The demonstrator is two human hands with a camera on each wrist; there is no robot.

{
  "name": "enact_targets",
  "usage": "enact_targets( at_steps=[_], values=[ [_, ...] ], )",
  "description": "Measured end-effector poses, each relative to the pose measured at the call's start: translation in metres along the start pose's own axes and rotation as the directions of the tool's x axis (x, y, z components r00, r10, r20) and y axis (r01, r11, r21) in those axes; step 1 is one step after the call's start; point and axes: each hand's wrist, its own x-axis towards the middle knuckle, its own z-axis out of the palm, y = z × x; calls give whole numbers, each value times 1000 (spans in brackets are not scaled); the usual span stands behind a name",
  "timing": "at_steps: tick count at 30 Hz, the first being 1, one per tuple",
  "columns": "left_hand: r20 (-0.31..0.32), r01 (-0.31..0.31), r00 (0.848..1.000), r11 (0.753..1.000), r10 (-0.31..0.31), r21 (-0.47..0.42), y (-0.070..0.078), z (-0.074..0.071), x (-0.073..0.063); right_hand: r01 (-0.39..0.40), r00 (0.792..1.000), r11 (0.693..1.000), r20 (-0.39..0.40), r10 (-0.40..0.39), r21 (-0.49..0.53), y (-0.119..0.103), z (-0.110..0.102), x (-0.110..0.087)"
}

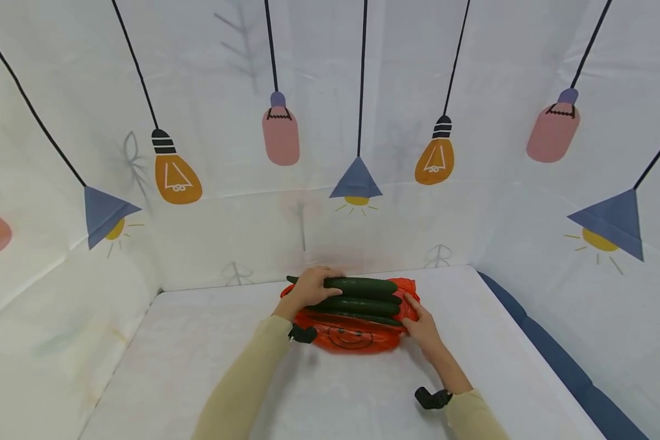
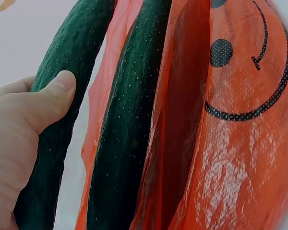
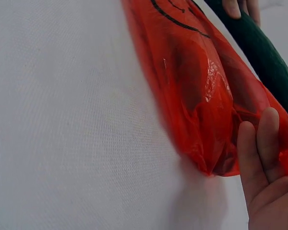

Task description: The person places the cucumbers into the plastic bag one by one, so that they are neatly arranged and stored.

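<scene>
My left hand (image 1: 313, 287) grips a dark green cucumber (image 1: 363, 285) near its left end, at the back of a red plastic bag (image 1: 357, 342). In the left wrist view, the thumb (image 2: 60, 91) lies across that cucumber, which is apart from a second cucumber (image 2: 129, 115) lying against the bag's red film. Several cucumbers lie side by side in the head view. My right hand (image 1: 425, 333) holds the bag at its right end; in the right wrist view two fingers (image 3: 252, 153) show beside the crumpled film, while the thumb is out of frame.
A white-covered table (image 1: 209, 366) lies under the bag. White fabric walls (image 1: 225, 232) printed with hanging lamps stand close behind and on both sides. A dark blue padded edge (image 1: 555, 348) runs along the right side.
</scene>
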Motion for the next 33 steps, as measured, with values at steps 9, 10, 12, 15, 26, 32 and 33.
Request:
enact_targets(
  at_steps=[9, 10, 12, 15, 26, 32, 33],
  values=[
    [57, 46, 997, 999, -45, -25, 3, 4, 3, -1, 1000, 1000, -6, 1, -12, -1, 2, -1],
    [63, 49, 997, 998, -48, -26, 3, 5, 4, -2, 1000, 1000, -7, 2, -13, -1, 2, -1],
    [72, 53, 996, 998, -51, -25, 3, 6, 4, -2, 1000, 1000, -7, 2, -14, 0, 2, -1],
    [77, 66, 995, 998, -64, -24, 2, 8, 5, 1, 1000, 1000, -9, -1, -14, 0, 2, -1],
    [82, 55, 995, 998, -52, -38, -2, 18, 5, 1, 1000, 1000, -4, 0, 15, 1, 3, 1],
    [74, 58, 996, 998, -57, -11, -2, 24, 6, -21, 1000, 1000, -6, 21, 14, 0, 4, 1],
    [70, 55, 996, 998, -54, -8, -2, 25, 6, -26, 1000, 1000, -7, 26, 11, 0, 4, 1]
  ],
)
